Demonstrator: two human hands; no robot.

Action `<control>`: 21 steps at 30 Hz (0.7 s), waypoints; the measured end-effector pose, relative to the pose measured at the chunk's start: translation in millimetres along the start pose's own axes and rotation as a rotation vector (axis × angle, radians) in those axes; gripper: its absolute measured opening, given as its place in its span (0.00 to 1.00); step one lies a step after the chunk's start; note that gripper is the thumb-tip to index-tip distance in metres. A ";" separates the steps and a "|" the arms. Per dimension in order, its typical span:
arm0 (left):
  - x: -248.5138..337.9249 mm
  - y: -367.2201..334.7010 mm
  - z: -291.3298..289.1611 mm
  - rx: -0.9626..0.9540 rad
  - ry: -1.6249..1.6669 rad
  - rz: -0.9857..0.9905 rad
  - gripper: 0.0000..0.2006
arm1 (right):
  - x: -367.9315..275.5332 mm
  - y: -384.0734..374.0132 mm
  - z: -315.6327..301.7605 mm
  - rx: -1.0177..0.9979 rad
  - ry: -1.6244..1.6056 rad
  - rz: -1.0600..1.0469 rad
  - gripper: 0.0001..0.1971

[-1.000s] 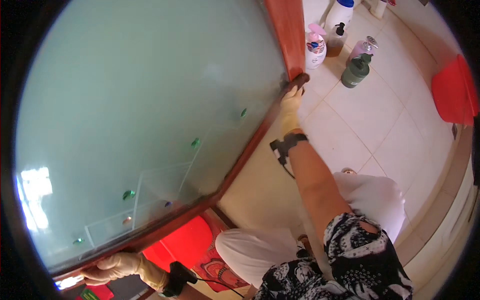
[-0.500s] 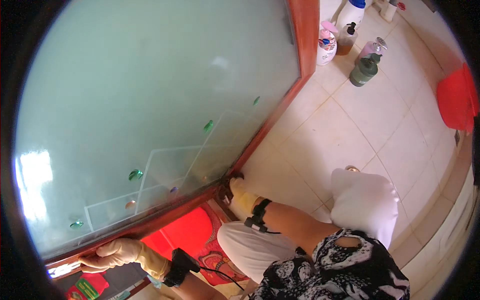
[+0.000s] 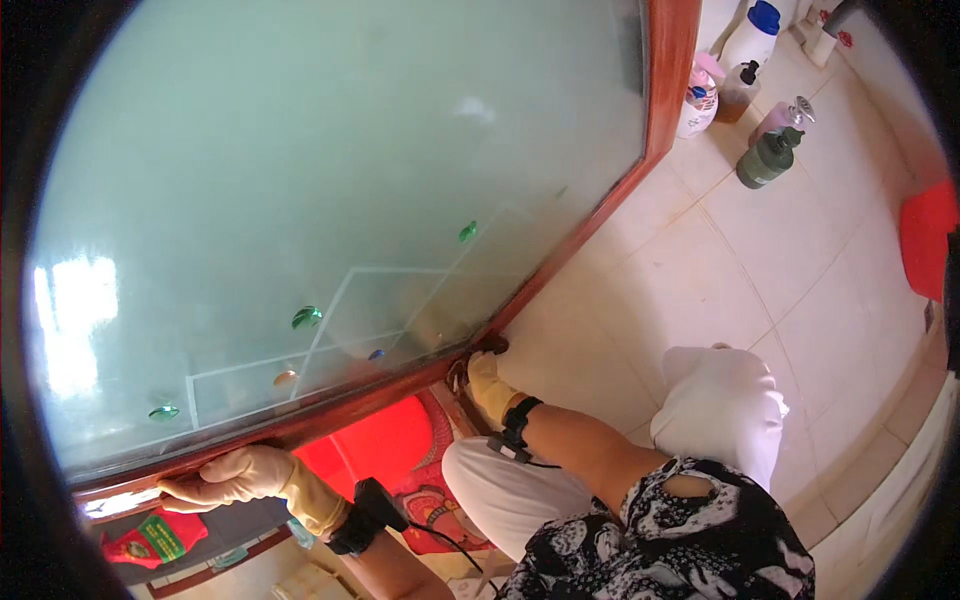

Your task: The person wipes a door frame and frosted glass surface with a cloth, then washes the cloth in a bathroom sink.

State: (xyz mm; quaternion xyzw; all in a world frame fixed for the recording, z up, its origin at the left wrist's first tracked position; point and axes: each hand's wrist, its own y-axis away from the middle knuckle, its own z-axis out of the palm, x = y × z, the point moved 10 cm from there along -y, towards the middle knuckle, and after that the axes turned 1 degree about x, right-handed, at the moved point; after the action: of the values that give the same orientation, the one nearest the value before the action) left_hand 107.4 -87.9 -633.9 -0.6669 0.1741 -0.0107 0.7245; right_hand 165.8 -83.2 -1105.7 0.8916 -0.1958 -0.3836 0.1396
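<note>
Looks like wiping down the wood frame (image 3: 673, 80) of the frosted glass door (image 3: 330, 180), working the near corner. Right hand (image 3: 487, 388), gloved, fingers closed on a brown cloth (image 3: 490, 344) at that corner. Left hand (image 3: 240, 475), gloved, fingers bent against the frame's other edge; can't tell if gripping. Next move calls for firm cloth pressure into the corner, door held steady. Vs one second ago: right hand then farther along the frame; left hand same edge.

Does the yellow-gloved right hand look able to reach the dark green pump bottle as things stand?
Probably yes, with a stretch: white floor tiles lie between the right hand and the green bottle, with nothing visibly blocking.
</note>
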 end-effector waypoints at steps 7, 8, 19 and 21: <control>36.3 -12.2 -8.3 0.058 -0.008 0.196 0.23 | -8.2 6.1 -6.1 -0.182 -0.468 -0.147 0.18; 37.3 -13.8 -8.0 0.057 0.036 0.211 0.24 | -10.2 6.5 -10.0 -0.181 -0.532 -0.145 0.18; 27.8 -13.6 -11.6 0.026 -0.027 0.148 0.20 | 124.7 -45.0 -129.5 0.208 -0.517 0.201 0.15; 24.4 -4.9 -11.5 0.042 0.121 0.035 0.19 | 153.5 -61.5 -163.9 0.224 -0.262 0.180 0.15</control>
State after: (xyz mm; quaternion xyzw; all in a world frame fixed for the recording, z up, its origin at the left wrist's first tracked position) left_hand 128.3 -105.6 -635.6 -0.6463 0.2290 -0.0418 0.7267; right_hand 398.3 -82.7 -1117.6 0.8228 -0.3329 -0.4583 0.0468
